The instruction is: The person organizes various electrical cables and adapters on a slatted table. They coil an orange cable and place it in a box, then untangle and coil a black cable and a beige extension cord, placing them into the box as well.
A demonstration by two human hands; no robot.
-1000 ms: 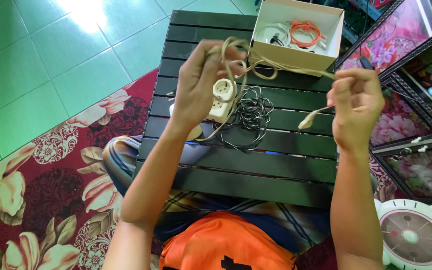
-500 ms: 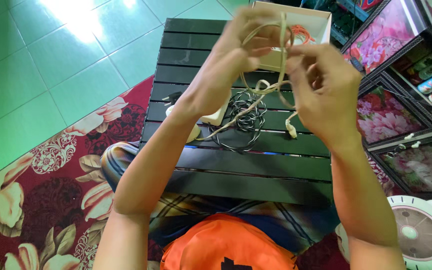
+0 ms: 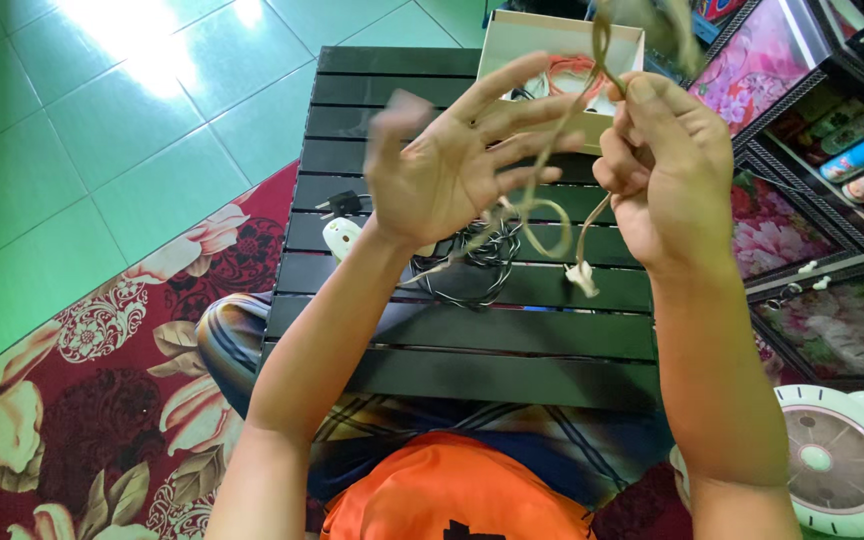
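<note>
Holding a beige cord [image 3: 552,215] above the black slatted table [image 3: 472,350], the right hand [image 3: 674,175] pinched it while the left hand [image 3: 452,170], fingers spread and released, let loops drape across. A black wire coil [image 3: 482,262] lay beneath; an open box [image 3: 560,60] sat at 12 o'clock.

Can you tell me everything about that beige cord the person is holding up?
The beige cord is thin, flat and bendy, like plastic-coated wire. It runs up from the right hand, which pinches it, and loops across the spread fingers of the open left hand. A loose loop hangs between the hands, and a small whitish plug dangles at its end above the dark slatted table.
</note>
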